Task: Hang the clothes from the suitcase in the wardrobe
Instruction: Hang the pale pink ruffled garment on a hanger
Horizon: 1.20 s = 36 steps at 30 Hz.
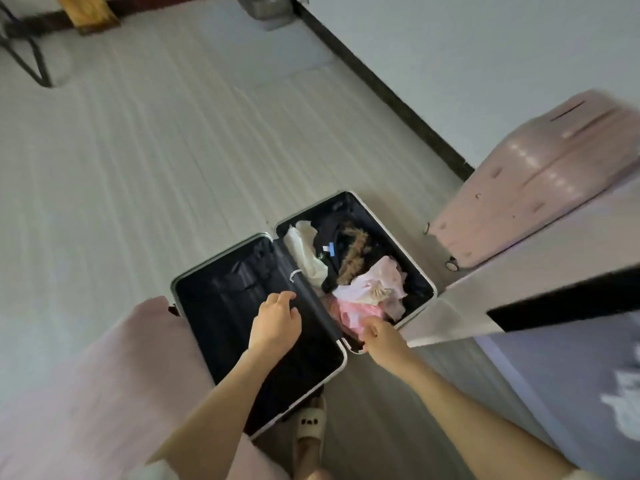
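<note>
Floor [145,161]: pale striped boards filling the left and centre of the head view; a dark skirting strip [381,84] runs diagonally from the top centre down to the right, with a white wall above it
Suitcase [301,296]: lies open flat on the floor at centre frame, silver-rimmed with black lining; the left half holds only its dark lining, the right half holds the clothes
Clothes [349,268]: heaped in the right half; a white garment at the upper left of the pile, a black one with a brown furry trim in the middle, pale pink and cream pieces lower down, and a brighter pink garment [353,311] at the lower corner
Left hand [277,323]: over the left half near the centre hinge; fingers loosely curled, tips at or just above the dark divider; whether they grip it I cannot tell
Right hand [379,336]: at the lower corner of the right half; fingers curled, pinching the edge of the brighter pink garment
Pink suitcase [540,174]: closed, blurred, at the right of the frame beside the wall
White panel [502,271]: tilted, lower right, its dark edge below; what it belongs to I cannot tell
Slipper [311,427]: cream, on a foot at bottom centre, just below the open case
Pink cloth [97,393]: fills the lower left
</note>
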### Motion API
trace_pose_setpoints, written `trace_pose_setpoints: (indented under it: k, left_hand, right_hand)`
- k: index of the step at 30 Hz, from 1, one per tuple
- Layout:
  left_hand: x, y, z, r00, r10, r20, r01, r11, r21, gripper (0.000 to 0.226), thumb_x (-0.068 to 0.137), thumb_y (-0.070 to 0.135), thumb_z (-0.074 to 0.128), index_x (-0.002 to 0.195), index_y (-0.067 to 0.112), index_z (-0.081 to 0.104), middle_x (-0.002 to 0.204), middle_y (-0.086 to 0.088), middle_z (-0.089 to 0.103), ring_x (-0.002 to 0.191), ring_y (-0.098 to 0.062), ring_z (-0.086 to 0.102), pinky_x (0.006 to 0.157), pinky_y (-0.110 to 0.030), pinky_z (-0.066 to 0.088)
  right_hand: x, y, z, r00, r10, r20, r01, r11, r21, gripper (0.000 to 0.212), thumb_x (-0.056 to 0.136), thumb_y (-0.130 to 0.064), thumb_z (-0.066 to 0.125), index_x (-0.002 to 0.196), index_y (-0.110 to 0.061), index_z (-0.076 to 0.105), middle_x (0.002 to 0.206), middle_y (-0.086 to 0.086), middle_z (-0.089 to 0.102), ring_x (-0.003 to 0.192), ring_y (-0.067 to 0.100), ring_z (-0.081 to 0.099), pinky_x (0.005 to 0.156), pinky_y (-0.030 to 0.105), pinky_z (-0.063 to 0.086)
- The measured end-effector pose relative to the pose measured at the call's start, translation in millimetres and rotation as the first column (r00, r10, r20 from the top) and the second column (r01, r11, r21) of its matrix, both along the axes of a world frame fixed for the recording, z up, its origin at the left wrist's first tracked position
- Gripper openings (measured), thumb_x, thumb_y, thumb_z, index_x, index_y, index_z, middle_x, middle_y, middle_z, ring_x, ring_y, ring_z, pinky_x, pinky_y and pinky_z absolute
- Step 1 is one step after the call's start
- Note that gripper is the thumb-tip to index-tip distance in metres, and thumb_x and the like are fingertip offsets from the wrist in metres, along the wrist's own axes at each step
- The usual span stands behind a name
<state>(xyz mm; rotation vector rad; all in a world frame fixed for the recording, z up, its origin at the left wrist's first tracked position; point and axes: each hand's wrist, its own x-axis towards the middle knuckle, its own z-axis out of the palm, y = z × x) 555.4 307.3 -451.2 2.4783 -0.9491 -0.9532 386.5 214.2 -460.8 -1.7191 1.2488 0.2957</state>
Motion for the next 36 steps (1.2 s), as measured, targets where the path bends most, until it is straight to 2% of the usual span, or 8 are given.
trace_pose_setpoints:
  k: [12, 16, 20, 23, 25, 28, 31, 36]
  left_hand:
    - [61.5, -67.8, -253.1, 0.993, -0.099, -0.070, 0.106, 0.987, 0.118, 0.045, 0.098, 0.020, 0.038, 0.142, 0.014, 0.032, 0.143, -0.004, 0.036, 0.129, -0.022, 0.036, 0.098, -0.036, 0.043]
    - [55.3, -93.3, -356.2, 0.988, -0.144, -0.050, 0.150, 0.980, 0.130, 0.051, 0.097, 0.022, 0.038, 0.146, 0.017, 0.022, 0.148, -0.002, 0.026, 0.135, -0.022, 0.027, 0.104, -0.038, 0.037]
    - [39.2, -115.8, -446.9, 0.902, -0.426, 0.063, 0.409, 0.893, 0.187, 0.063, 0.097, 0.029, 0.034, 0.149, 0.027, -0.002, 0.158, -0.001, -0.004, 0.145, -0.023, -0.009, 0.115, -0.045, 0.015]
    - [35.4, -121.1, -485.7, 0.807, -0.590, 0.036, 0.549, 0.771, 0.322, 0.061, 0.098, 0.035, 0.031, 0.148, 0.028, -0.004, 0.157, -0.002, -0.015, 0.142, -0.025, -0.022, 0.115, -0.051, 0.008]
    - [36.4, -118.4, -496.0, 0.770, -0.638, 0.005, 0.590, 0.715, 0.375, 0.060, 0.099, 0.035, 0.032, 0.149, 0.027, 0.001, 0.156, -0.002, -0.018, 0.141, -0.025, -0.026, 0.114, -0.052, 0.007]
    - [33.8, -110.6, -485.9, 0.799, -0.594, -0.092, 0.581, 0.725, 0.370, 0.057, 0.098, 0.032, 0.034, 0.149, 0.024, 0.009, 0.157, -0.002, -0.014, 0.142, -0.024, -0.022, 0.115, -0.049, 0.012]
    - [32.4, -101.1, -441.4, 0.873, -0.448, -0.193, 0.487, 0.787, 0.379, 0.055, 0.098, 0.031, 0.035, 0.148, 0.022, 0.014, 0.157, -0.005, -0.003, 0.145, -0.026, -0.009, 0.114, -0.044, 0.022]
    - [49.5, -99.9, -352.5, 0.925, -0.307, -0.224, 0.370, 0.864, 0.341, 0.052, 0.098, 0.028, 0.036, 0.147, 0.019, 0.019, 0.154, -0.006, 0.015, 0.141, -0.027, 0.018, 0.110, -0.043, 0.030]
  right_hand:
    - [64.9, -87.4, -243.4, 0.937, 0.152, -0.315, -0.244, 0.929, -0.279, 0.041, 0.093, -0.013, 0.042, 0.134, -0.010, 0.039, 0.134, 0.010, 0.044, 0.125, 0.028, 0.041, 0.092, 0.038, 0.042]
    - [67.4, -143.5, -330.4, 0.736, 0.389, -0.554, -0.631, 0.690, -0.354, 0.061, 0.089, -0.017, 0.048, 0.144, -0.017, 0.021, 0.152, 0.005, 0.018, 0.142, 0.025, 0.013, 0.113, 0.044, 0.024]
    - [67.3, -202.8, -410.8, 0.555, 0.393, -0.733, -0.773, 0.570, -0.280, 0.086, 0.088, -0.012, 0.050, 0.147, -0.024, -0.011, 0.154, 0.003, -0.024, 0.142, 0.026, -0.021, 0.114, 0.051, -0.004]
    - [60.5, -222.1, -445.3, 0.501, 0.349, -0.792, -0.759, 0.617, -0.208, 0.072, 0.088, -0.019, 0.053, 0.147, -0.023, 0.011, 0.156, 0.006, -0.014, 0.143, 0.027, -0.017, 0.114, 0.053, -0.001]
    - [52.1, -219.3, -455.5, 0.550, 0.394, -0.736, -0.702, 0.696, -0.152, 0.049, 0.092, -0.025, 0.047, 0.139, -0.021, 0.032, 0.152, 0.007, 0.017, 0.143, 0.028, 0.003, 0.114, 0.053, 0.009]
    - [41.3, -189.4, -452.3, 0.804, 0.348, -0.482, -0.414, 0.910, -0.034, 0.031, 0.095, -0.025, 0.040, 0.120, -0.009, 0.048, 0.123, 0.013, 0.051, 0.121, 0.032, 0.042, 0.101, 0.047, 0.038]
    - [39.5, -158.3, -419.6, 0.890, 0.282, -0.359, -0.325, 0.943, -0.066, 0.011, 0.092, -0.015, 0.042, 0.091, -0.006, 0.048, 0.103, 0.020, 0.056, 0.104, 0.034, 0.050, 0.083, 0.037, 0.042]
    - [57.5, -147.8, -339.7, 0.939, 0.132, -0.318, -0.209, 0.952, -0.223, 0.013, 0.092, -0.015, 0.039, 0.087, -0.005, 0.046, 0.089, 0.018, 0.052, 0.084, 0.027, 0.044, 0.074, 0.040, 0.039]
